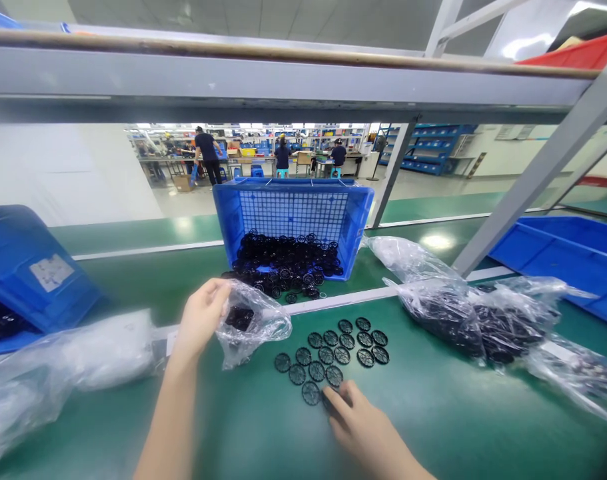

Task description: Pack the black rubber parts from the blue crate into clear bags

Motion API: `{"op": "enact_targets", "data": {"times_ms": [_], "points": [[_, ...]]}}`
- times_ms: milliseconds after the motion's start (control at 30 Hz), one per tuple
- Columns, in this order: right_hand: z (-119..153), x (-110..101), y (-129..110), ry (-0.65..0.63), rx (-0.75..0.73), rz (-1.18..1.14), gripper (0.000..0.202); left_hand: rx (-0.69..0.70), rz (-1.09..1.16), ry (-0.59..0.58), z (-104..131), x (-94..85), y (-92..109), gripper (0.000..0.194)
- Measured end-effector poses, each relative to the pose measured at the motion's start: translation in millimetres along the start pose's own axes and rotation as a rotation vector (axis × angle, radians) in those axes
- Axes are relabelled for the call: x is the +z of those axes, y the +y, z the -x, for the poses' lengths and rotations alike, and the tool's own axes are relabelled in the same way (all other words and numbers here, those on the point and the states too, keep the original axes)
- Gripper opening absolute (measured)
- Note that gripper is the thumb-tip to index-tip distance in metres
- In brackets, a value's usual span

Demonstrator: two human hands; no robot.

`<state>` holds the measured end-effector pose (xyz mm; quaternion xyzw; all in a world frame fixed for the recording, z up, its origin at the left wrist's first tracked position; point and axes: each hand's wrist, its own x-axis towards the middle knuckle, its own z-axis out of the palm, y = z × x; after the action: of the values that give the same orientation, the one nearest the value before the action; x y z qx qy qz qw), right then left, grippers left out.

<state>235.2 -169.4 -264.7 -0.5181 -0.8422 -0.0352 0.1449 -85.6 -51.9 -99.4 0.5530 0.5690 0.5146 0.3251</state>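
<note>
Your right hand (pixel 359 421), fingers curled, touches a disc (pixel 326 404) at the near edge of the black discs (pixel 326 355) lying on the table (pixel 243 427); I cannot tell whether it grips. They look light, stiff: pinch their rims. Your left hand (pixel 202 319) pinches a bag (pixel 260 319), likely soft, slippery. Beyond, a crate (pixel 358 230) holds more discs.

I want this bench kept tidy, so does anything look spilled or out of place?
The middle blue crate appears to lie on its side, open face toward you, with black wheel-shaped parts spilling over its lower edge onto the green bench. That looks odd, though it may be deliberate.
</note>
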Motion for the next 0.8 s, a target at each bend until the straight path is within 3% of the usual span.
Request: {"op": "enact_targets", "data": {"times_ms": [67,167,367,600,667,800], "points": [[4,5,-1,0.006,0.017,-0.018,0.035,0.002,0.007,-0.002,0,0.0,0,0.036],[0,-5,4,-0.014,0.031,-0.086,0.022,0.014,0.012,-0.006,1,0.2,0,0.035],[-33,-36,19,0.005,0.065,-0.080,0.030,0.033,0.030,-0.010,2,0.1,1,0.034],[-31,-32,19,-0.072,0.054,-0.078,0.015,0.041,0.021,-0.019,2,0.3,2,0.032],[-36,-47,16,-0.074,0.079,-0.129,0.014,0.046,0.028,-0.034,3,0.5,5,0.031],[-78,-107,-12,0.042,0.117,-0.348,0.018,0.069,-0.007,-0.071,8,2.1,11,0.032]]}}
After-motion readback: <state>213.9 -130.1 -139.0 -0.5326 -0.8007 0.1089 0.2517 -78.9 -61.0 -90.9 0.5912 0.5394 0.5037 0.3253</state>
